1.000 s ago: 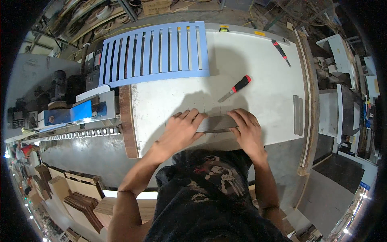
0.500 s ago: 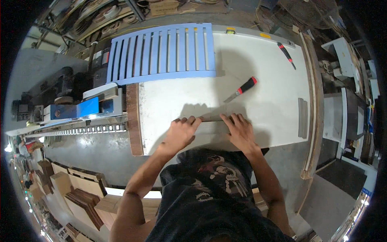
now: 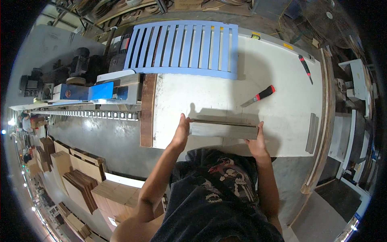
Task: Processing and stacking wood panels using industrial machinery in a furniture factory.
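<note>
A stack of thin grey strips (image 3: pixel 223 130) is held between my two hands near the front edge of the white tabletop (image 3: pixel 173 97). My left hand (image 3: pixel 182 132) presses flat against its left end, fingers pointing away from me. At the right end, my right hand (image 3: pixel 259 142) grips the stack with its fingers upright along the end. Beyond the stack lies a chisel-like hand tool (image 3: pixel 264 94) with a black and red handle and a flat metal blade. A second black and red handled tool (image 3: pixel 305 69), slim like a screwdriver, lies at the far right.
A light blue slatted panel (image 3: pixel 181 69) covers the far left of the table. Along the far edge runs a spirit level (image 3: pixel 278 42). More grey strips (image 3: pixel 312 133) lie by the right edge, beside a wooden rail (image 3: pixel 318 161). A machine with a blue panel (image 3: pixel 100 91) stands left.
Both hands have moved apart to the ends of the strips, which now show as a stack between them. The view has shifted, so the table sits farther right in the picture.
</note>
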Available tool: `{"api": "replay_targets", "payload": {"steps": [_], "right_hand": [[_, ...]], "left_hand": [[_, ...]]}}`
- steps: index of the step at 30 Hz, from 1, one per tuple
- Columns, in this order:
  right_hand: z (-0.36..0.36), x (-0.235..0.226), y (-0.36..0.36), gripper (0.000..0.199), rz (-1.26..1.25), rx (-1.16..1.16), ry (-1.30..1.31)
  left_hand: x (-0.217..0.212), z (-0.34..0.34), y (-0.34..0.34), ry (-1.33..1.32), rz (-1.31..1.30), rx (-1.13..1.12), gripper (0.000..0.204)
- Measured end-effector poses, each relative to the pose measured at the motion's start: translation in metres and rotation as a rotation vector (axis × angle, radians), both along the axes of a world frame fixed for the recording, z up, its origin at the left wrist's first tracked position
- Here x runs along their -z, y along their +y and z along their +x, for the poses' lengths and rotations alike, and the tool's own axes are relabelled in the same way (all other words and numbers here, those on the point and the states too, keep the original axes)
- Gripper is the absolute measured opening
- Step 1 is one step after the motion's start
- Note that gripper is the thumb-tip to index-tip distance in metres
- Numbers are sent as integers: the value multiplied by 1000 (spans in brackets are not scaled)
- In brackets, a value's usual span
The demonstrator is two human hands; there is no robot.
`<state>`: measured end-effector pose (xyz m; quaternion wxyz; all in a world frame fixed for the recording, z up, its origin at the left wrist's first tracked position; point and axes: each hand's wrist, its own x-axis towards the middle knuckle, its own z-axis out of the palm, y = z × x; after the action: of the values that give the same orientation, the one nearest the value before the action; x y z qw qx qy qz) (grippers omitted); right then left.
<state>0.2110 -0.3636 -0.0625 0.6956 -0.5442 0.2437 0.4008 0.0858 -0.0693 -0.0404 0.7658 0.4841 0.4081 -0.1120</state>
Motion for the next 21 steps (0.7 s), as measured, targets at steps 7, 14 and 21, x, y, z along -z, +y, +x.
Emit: {"api": "replay_targets", "payload": {"steps": [7, 14, 21], "right_hand": [[-5, -10, 11, 70, -8, 63, 52], [-16, -38, 20, 63, 277, 67, -62], [-13, -33, 43, 65, 226, 35, -35]], "left_hand": [[-25, 16, -17, -3, -146, -44, 74], [-48, 4, -3, -119, -61, -42, 77], [-43, 1, 19, -4, 20, 17, 78]]}}
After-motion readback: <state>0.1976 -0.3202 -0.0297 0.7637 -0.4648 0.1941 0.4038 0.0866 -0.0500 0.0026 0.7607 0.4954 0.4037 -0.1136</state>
